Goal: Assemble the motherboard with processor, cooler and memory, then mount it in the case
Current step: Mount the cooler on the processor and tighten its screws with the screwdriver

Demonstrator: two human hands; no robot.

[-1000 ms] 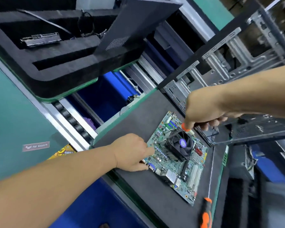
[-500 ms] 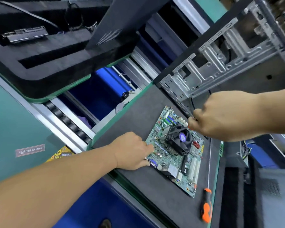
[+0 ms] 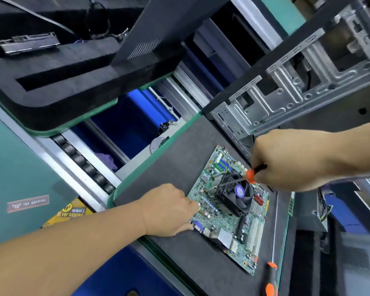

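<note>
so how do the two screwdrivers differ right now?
The held screwdriver is gripped by the right hand, tilted, its shaft reaching a cooler corner. The spare screwdriver lies flat and untouched on the dark mat, beside the motherboard. Both have orange-and-black handles.

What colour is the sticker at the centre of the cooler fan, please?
Purple, on the black cooler fan; the head view shows it.
</note>
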